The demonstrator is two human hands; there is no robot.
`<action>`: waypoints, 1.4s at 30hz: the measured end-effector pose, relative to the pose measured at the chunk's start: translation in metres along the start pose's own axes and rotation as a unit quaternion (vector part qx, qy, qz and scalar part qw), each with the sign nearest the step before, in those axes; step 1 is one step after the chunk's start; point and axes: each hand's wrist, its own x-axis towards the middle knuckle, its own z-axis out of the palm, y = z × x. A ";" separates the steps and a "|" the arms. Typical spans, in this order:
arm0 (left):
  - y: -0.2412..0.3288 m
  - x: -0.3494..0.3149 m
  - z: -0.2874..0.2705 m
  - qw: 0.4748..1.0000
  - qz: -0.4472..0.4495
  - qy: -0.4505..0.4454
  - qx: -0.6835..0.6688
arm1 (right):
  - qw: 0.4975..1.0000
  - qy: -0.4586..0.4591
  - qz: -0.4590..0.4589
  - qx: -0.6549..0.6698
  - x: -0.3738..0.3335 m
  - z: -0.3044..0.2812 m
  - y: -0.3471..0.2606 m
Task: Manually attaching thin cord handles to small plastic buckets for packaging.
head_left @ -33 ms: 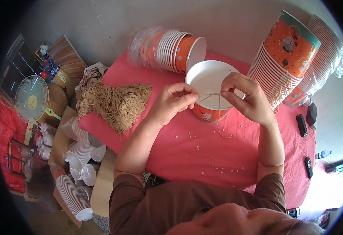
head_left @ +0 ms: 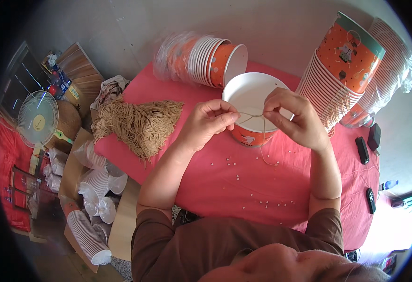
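A thin tan string (head_left: 263, 137) is stretched between my hands, and one end hangs down in front of an orange paper bucket (head_left: 249, 137) with a white inside. My left hand (head_left: 211, 122) pinches the string between thumb and forefinger at the bucket's left rim. At the right rim, my right hand (head_left: 296, 115) pinches it as well, near a loop or knot. A tan bundle of cut strings (head_left: 140, 123) lies on the red-covered table (head_left: 206, 188) to the left of my hands. Small white beads (head_left: 238, 177) are scattered on the cloth nearer to me.
Nested orange buckets (head_left: 205, 61) lie on their side at the back, partly in clear plastic. A tall bucket stack (head_left: 330, 89) stands at the right, strings draped on it. Dark small devices (head_left: 362, 150) lie at the right edge. Left of the table, a cardboard box (head_left: 121, 218) holds cups; a fan (head_left: 38, 119) stands beyond.
My right hand has shifted very slightly left, and the string between my hands has slackened a little. The rest stays in place.
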 end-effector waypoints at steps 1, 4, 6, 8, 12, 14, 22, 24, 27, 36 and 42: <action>0.000 0.000 0.003 1.000 -0.001 0.000 0.000 | 1.000 -0.015 0.008 0.010 0.000 0.003 -0.001; -0.005 0.000 0.014 0.998 0.043 0.035 0.041 | 0.999 -0.028 0.007 0.017 0.001 0.012 0.001; -0.008 0.001 0.016 0.992 0.076 0.052 0.088 | 0.999 -0.024 -0.009 0.019 0.000 0.017 0.003; -0.011 0.002 0.015 0.990 0.083 0.047 0.104 | 0.999 -0.017 -0.028 -0.004 0.001 0.021 0.004; -0.013 0.001 0.016 0.983 0.106 0.045 0.145 | 0.999 0.011 -0.027 -0.029 0.003 0.026 0.007; -0.015 0.001 0.016 0.982 0.104 0.047 0.151 | 0.999 0.020 -0.028 -0.036 0.003 0.027 0.008; -0.013 0.001 0.018 0.982 0.097 0.044 0.159 | 0.998 0.016 -0.035 -0.044 0.003 0.030 0.011; -0.011 0.000 0.021 0.978 0.106 0.045 0.172 | 0.998 0.017 -0.038 -0.046 0.003 0.031 0.010; -0.013 0.000 0.022 0.971 0.123 0.057 0.195 | 0.998 0.015 -0.039 -0.047 0.003 0.031 0.009; -0.015 -0.003 0.029 0.963 0.156 0.058 0.210 | 0.998 -0.018 -0.014 -0.058 0.004 0.032 0.008; -0.022 0.004 0.026 0.865 0.329 0.093 0.368 | 0.997 -0.055 0.059 0.012 0.002 0.029 0.004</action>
